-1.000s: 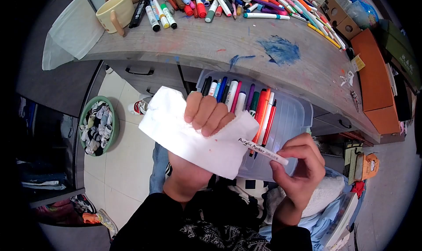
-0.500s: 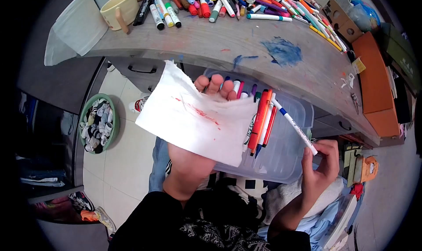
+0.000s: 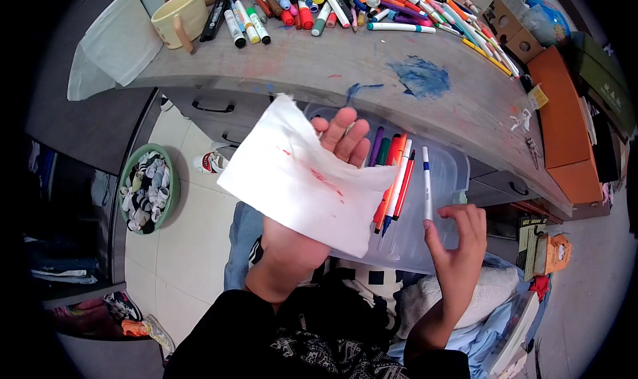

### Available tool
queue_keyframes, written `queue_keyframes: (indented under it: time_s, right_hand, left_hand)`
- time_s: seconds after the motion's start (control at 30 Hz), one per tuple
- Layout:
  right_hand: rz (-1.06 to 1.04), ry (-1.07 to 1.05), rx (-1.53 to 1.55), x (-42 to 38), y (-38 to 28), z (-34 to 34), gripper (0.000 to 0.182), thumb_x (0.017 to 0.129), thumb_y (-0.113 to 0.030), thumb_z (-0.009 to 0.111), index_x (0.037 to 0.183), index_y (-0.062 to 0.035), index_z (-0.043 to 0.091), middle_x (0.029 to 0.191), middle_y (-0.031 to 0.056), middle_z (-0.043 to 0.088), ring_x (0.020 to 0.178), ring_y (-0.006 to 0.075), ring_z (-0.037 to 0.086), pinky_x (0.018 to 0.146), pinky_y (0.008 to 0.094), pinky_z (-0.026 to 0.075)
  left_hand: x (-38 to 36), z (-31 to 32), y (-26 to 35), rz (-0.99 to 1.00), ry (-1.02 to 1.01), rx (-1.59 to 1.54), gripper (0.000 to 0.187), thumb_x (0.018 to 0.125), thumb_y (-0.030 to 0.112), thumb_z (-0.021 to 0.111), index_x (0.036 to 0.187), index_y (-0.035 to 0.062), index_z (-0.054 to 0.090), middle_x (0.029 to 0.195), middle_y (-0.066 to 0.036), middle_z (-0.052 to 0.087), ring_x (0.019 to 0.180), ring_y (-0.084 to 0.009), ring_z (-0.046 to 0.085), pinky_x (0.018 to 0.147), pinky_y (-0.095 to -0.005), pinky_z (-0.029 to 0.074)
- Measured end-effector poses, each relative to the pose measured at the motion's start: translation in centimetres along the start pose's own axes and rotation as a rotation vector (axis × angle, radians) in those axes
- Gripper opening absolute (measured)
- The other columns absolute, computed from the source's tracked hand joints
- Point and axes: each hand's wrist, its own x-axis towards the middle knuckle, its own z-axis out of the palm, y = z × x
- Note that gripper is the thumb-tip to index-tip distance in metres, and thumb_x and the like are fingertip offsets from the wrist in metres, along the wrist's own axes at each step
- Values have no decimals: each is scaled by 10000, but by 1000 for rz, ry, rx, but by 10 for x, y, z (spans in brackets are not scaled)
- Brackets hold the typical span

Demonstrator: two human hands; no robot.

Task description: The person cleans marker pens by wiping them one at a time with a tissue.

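And here's the slim white marker (image 3: 427, 188), in or just above the clear tray (image 3: 450, 173), surely light, stiff and slick, best pinched mid-barrel, the right hand (image 3: 463, 246) parted at its near end, the left hand (image 3: 349, 142) under soft, tearable tissue (image 3: 286, 189), its grip hard to tell.

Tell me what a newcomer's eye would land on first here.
Probably the white tissue with red streaks, draped across the left hand mid-view. Next, likely the smeared blue stain on the grey wooden desk, with the multicoloured heap of markers behind it. The round green plastic basket on the floor at left may also draw a glance.
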Motion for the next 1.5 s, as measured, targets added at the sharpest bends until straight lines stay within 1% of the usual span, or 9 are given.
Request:
queue_keyframes:
  time_s: [0.4,0.57,0.73,0.83,0.87,1.1,1.23,1.33,1.5]
  right_hand:
    - [-85,5,457,22,-56,-14,301,654,-23,757,917,30,621,924,154,602,870,271,578,807,324,450]
    - [-64,-108,563,34,-46,-6,267,712,54,725,964,29,636,875,116,592,776,167,559,703,243,431]
    - [157,129,808,38,-46,-1,100,822,42,668,892,22,600,824,1,526,702,67,431,630,183,338]
    - [183,233,848,38,-38,2,109,830,43,657,910,20,587,817,-4,496,719,59,416,643,179,325]
    - [184,233,847,39,-37,1,109,830,43,657,910,20,587,817,-4,496,719,59,416,643,179,325]
    - [209,237,918,38,-30,-5,103,846,-30,645,906,5,569,830,-4,505,712,52,405,653,188,306]
    - [295,216,1014,29,-19,-7,149,854,-79,648,945,13,573,918,41,585,780,69,493,721,193,370]
    - [352,91,1225,32,-31,-9,424,873,-194,639,1171,92,545,1063,123,642,941,122,580,858,234,426]
    - [326,-69,1214,26,-10,-16,385,903,-155,613,1183,104,564,992,99,665,887,107,590,820,225,440]
  left_hand:
    - [-9,9,-22,-249,-53,28,553,989,452,400,1407,89,390,1447,-131,420,1357,-279,373,1163,-417,242]
    - [-12,12,-22,-372,-111,-121,569,977,445,431,1396,63,392,1420,-128,446,1333,-289,402,1136,-436,281]
    - [-9,28,-15,-309,265,237,711,961,524,407,1451,19,303,1425,-166,434,1274,-299,472,1056,-429,396]
    - [-10,32,-4,-314,60,337,752,953,551,389,1456,1,288,1416,-185,439,1248,-300,500,1054,-431,398]
    - [-7,22,-4,-273,-179,192,673,974,464,462,1443,9,300,1339,-114,492,1239,-179,483,1027,-340,392]
    - [-13,35,20,-379,-86,876,369,1016,172,453,1314,-44,469,1124,-81,608,975,-97,576,835,-229,469]
    - [-21,45,19,-197,-48,908,346,1024,174,446,1289,-40,510,1070,-68,634,900,-84,573,793,-228,465]
    - [-19,45,23,-310,-69,955,352,1026,180,443,1301,-30,507,1074,-70,634,914,-83,566,805,-223,455]
    - [-19,45,17,-235,-29,942,343,1026,175,435,1287,-31,522,1045,-75,643,909,-85,565,809,-227,453]
